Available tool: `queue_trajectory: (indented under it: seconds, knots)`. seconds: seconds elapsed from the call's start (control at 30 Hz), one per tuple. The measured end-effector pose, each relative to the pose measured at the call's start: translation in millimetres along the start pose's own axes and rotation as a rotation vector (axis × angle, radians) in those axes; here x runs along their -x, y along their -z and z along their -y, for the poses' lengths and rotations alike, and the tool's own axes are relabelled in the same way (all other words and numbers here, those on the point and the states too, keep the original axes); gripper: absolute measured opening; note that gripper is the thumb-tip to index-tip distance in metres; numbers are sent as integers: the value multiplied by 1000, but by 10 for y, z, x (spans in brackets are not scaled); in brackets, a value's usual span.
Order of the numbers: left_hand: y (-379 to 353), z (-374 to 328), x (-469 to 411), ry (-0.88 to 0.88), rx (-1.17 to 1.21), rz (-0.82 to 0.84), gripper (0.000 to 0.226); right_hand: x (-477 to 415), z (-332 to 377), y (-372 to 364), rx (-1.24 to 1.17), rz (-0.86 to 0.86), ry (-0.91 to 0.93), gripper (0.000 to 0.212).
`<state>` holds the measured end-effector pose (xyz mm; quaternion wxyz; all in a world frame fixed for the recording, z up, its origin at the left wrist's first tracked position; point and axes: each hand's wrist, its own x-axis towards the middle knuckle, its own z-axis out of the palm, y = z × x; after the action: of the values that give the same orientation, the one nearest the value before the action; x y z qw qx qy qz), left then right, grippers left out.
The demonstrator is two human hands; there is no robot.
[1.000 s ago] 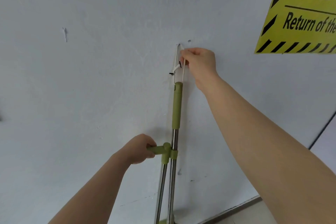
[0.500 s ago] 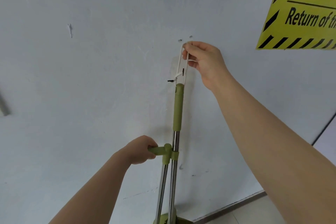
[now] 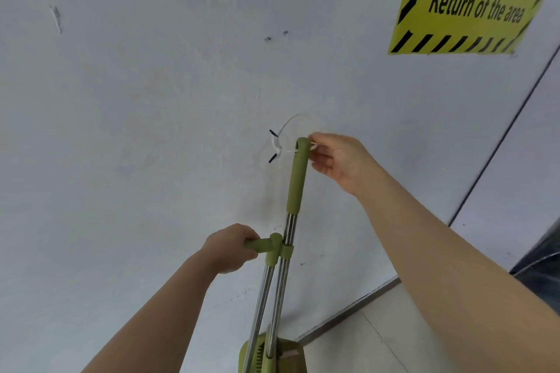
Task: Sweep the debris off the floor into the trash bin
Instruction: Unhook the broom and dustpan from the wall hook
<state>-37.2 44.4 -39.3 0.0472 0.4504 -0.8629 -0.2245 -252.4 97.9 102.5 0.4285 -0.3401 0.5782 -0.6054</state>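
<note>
Broom (image 3: 295,179) and dustpan (image 3: 272,356) stand nearly upright together in front of you, close to the white wall (image 3: 151,100) that fills most of the view. Their steel poles run side by side down to the green pan at the bottom edge. A yellow hazard sign (image 3: 472,6) reading "Return of the area" hangs on the wall at upper right. A strip of pale tiled floor (image 3: 369,339) shows at lower right. Your right hand (image 3: 339,157) sits just beside the top of the broom's green grip, fingers curled and pinching the white cord loop (image 3: 280,142) there. Your left hand (image 3: 230,248) is wrapped in a fist round the dustpan's short side handle (image 3: 262,245). The cord arcs to the left of the grip, with two black tips.
</note>
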Motion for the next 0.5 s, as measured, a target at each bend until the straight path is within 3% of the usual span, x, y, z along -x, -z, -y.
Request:
queue_trajectory:
  seconds: [0.13,0.23,0.5]
  knots:
    - [-58,57,-15,-43,6,45,22,175,-406,-10,163,-65,-301,28]
    - [-91,127,-26,-71,10,89,22,338,-597,-109,55,-31,-495,39]
    - [-299,378,44,-174,-13,273,18,573,-959,-448,-384,-163,-647,22]
